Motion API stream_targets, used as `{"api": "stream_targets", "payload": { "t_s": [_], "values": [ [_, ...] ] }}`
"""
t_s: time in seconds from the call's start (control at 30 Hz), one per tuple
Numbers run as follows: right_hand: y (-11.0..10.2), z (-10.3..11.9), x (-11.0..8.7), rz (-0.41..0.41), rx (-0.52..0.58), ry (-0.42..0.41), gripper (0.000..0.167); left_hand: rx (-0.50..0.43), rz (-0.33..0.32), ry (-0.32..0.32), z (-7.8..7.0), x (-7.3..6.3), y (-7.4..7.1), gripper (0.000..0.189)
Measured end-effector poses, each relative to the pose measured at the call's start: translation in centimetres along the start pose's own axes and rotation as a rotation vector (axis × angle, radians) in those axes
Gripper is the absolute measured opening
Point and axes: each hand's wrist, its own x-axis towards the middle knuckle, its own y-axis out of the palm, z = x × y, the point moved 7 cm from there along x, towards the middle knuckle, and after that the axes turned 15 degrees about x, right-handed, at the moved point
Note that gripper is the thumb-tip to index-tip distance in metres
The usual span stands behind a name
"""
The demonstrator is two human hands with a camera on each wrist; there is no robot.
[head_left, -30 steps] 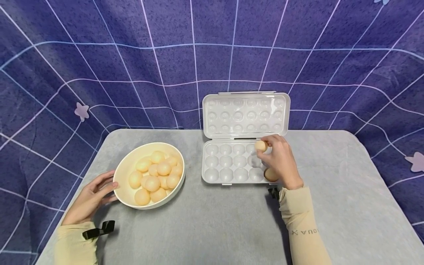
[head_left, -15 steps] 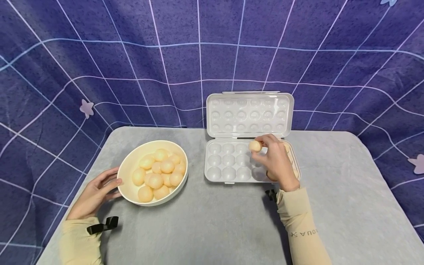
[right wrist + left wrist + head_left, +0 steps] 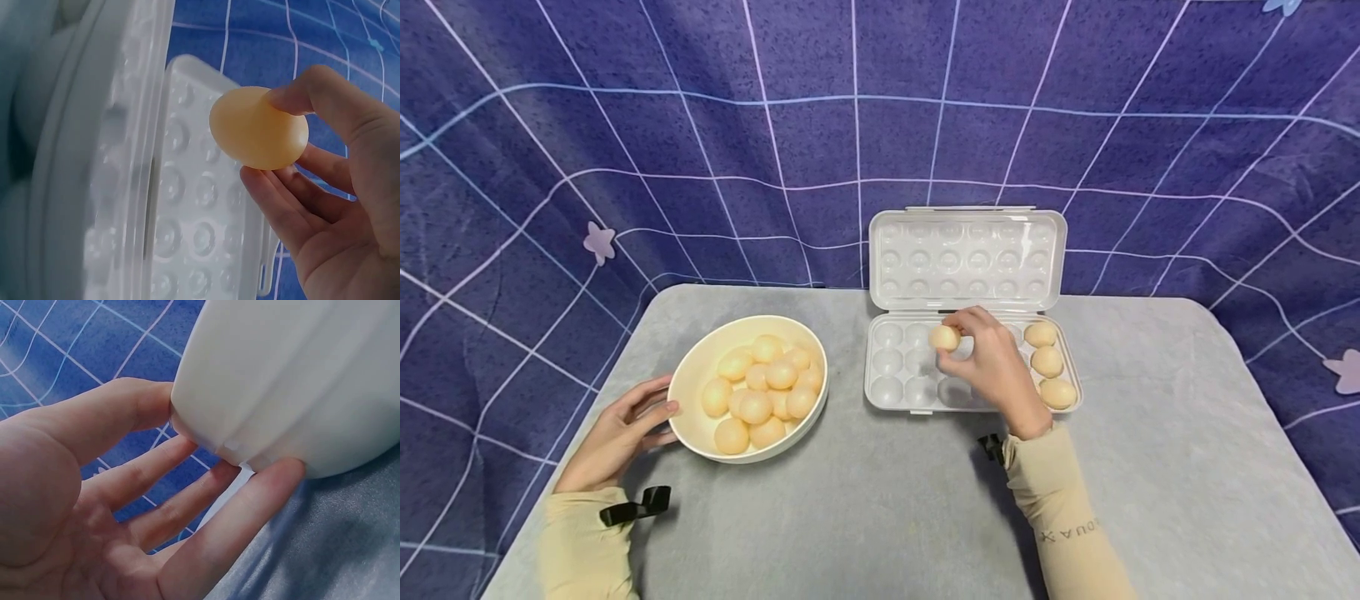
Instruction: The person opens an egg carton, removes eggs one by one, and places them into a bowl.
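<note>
In the head view my right hand (image 3: 988, 354) pinches a pale brown egg (image 3: 944, 337) between thumb and fingertips, above the back row of a white egg carton (image 3: 874, 379). The carton lies open, its lid (image 3: 967, 258) standing upright behind it. Three eggs (image 3: 1047, 362) sit in its rightmost column. In the right wrist view the held egg (image 3: 259, 128) is pinched with the thumb on one side and fingertips on the other. My left hand (image 3: 617, 433) holds the side of a cream bowl (image 3: 688, 425), thumb at the rim; several eggs (image 3: 755, 407) lie inside.
A grey cloth covers the table (image 3: 880, 508), with the bowl on the left and the carton right of the middle. Behind the table hangs a purple curtain (image 3: 805, 67) with a line grid. The right hand partly hides the carton's middle cups.
My right hand has moved left over the carton with the egg, uncovering the three eggs in the right column. The left hand stays at the bowl. The view has shifted slightly.
</note>
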Motion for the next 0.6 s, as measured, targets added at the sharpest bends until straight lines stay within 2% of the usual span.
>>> {"api": "stream_targets", "payload": {
  "t_s": [0.33, 0.6],
  "values": [
    [3.5, 2.9, 0.7, 0.08, 0.04, -0.049, 0.029, -0.002, -0.001, -0.007, 0.0, 0.0, 0.0, 0.041],
    [6.0, 5.5, 1.0, 0.117, 0.046, -0.127, 0.026, 0.008, -0.002, -0.012, 0.0, 0.0, 0.0, 0.041]
  ]
}}
